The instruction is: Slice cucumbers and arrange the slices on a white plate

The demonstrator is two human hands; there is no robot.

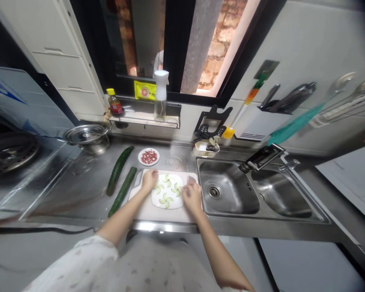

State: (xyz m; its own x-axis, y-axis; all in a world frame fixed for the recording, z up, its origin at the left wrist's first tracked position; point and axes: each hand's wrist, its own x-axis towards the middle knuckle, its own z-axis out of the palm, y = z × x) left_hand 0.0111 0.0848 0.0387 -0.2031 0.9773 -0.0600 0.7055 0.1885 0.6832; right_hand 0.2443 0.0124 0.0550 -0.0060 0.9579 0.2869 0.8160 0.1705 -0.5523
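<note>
A white square plate [167, 207] lies on a light cutting board [146, 215]. On it, thin green-edged cucumber slices [166, 200] are arranged in several pinwheel shapes. My left hand [150, 180] is at the plate's upper left edge, fingers curled closed. Across from it, my right hand [193, 195] is by the right edge, close to one pinwheel, with thumb and fingers drawn together. What either hand holds, if anything, is hidden or too small to make out. Left of the board lie a whole cucumber [119, 171] and a second, shorter-looking cucumber [123, 191].
Behind the board sits a small plate of chopped red pieces [149, 156]. A double sink [231, 186] with a black faucet [263, 158] adjoins on the right. A lidded steel pot [88, 140] stands far left. A spray bottle [161, 97] and sauce bottle [114, 103] occupy the shelf.
</note>
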